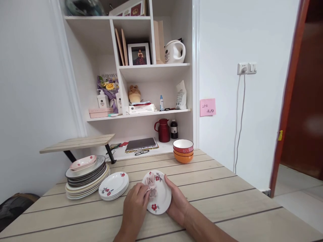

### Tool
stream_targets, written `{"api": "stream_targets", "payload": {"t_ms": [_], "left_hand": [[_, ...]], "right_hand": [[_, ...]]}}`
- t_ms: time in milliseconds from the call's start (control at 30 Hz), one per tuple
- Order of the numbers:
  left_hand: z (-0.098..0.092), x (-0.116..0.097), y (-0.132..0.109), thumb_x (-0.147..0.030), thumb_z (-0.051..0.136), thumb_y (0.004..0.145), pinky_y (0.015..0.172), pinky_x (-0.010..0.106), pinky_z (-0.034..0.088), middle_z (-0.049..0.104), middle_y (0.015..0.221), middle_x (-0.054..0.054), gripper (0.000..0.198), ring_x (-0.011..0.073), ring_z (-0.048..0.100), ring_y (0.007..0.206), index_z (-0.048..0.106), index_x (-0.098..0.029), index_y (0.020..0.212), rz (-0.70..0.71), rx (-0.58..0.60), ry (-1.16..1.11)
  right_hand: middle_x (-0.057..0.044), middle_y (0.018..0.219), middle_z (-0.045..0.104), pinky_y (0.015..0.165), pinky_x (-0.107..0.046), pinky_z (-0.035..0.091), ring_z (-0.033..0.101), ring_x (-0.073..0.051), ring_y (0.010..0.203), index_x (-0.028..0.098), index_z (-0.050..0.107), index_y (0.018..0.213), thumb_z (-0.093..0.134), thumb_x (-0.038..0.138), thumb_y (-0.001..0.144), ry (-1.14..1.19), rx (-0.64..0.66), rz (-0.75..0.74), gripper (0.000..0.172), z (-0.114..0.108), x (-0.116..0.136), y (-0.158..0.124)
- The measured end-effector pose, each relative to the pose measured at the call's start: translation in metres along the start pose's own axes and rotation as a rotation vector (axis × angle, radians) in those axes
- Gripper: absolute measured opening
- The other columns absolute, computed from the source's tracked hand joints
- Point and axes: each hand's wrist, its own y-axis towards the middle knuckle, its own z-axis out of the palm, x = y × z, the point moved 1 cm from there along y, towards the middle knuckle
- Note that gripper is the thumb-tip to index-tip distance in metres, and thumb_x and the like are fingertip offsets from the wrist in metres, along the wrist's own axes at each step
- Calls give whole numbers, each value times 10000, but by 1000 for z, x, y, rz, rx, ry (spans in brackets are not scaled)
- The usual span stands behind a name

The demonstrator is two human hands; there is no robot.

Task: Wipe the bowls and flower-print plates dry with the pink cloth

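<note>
While the right hand (178, 205) grips a white, red-flowered plate (164, 191) by its rim, fingers behind at four o'clock and thumb on the edge between one and two, the left hand (135, 203) pinches a pale pink cloth (150, 185) against the plate's face around ten o'clock. The plate is tilted over the near part of the slatted wooden desk (227, 198); whether its lower edge touches the wood, I cannot tell.

Taking that plate as the middle of the dial, a short stack of matching small plates (114, 183) sits between nine and ten o'clock. Just beyond, at ten, rises a taller stack of larger plates (87, 183), with a pink-dotted dish (83, 162) on top. Behind it stands a raised wooden board (78, 143) on black legs.

At one o'clock are nested bowls (183, 158), orange below and red at the top. Toward twelve, on the white shelf unit (156, 67) behind the desk, stands a dark red jug (164, 131); a closed laptop (140, 144) lies between eleven and twelve, with glasses (142, 152) just before it.
</note>
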Motion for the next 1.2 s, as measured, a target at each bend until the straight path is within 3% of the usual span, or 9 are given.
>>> {"api": "stream_targets", "payload": {"t_ms": [400, 567, 700, 967, 1067, 1200], "left_hand": [[3, 1, 0, -222, 483, 946, 722, 326, 515, 667, 907, 25, 149, 189, 647, 824, 630, -226, 970, -3, 29, -11], [4, 4, 1, -246, 477, 949, 722, 329, 522, 670, 905, 29, 161, 193, 649, 810, 635, -223, 967, 7, -16, 18], [4, 3, 2, -245, 470, 950, 706, 316, 519, 667, 887, 26, 166, 190, 650, 800, 635, -228, 945, -1, -24, 40], [5, 3, 0, -250, 467, 950, 719, 328, 510, 663, 898, 31, 180, 198, 644, 804, 642, -211, 936, -121, 32, 111], [5, 6, 0, -252, 462, 949, 704, 327, 507, 650, 938, 40, 195, 204, 642, 821, 652, -211, 944, -205, 43, 126], [2, 11, 2, -284, 465, 945, 708, 356, 519, 600, 995, 78, 229, 224, 631, 840, 672, -187, 957, -294, -32, 51]], "right_hand": [[-148, 1026, 759, 961, -405, 457, 705, -259, 936, 89, 660, 1170, 461, 538, 928, 2, 34, 15, 548, 0, 0, -1], [-145, 1008, 762, 959, -395, 455, 705, -252, 927, 84, 666, 1151, 449, 532, 936, 22, 30, 16, 542, -1, 0, 0], [-129, 975, 769, 935, -414, 468, 702, -257, 929, 108, 665, 1136, 441, 550, 934, 75, -28, 43, 535, 1, -3, 2], [-112, 942, 773, 874, -386, 500, 710, -238, 886, 111, 640, 1165, 428, 546, 946, 81, -241, 44, 531, 18, -11, 5], [-114, 899, 772, 862, -365, 504, 713, -230, 879, 97, 647, 1145, 402, 535, 963, 66, -264, 70, 534, 30, -18, 10], [-115, 918, 771, 865, -368, 505, 716, -231, 877, 100, 650, 1158, 361, 557, 969, 62, -242, 139, 572, 42, -30, 15]]}}
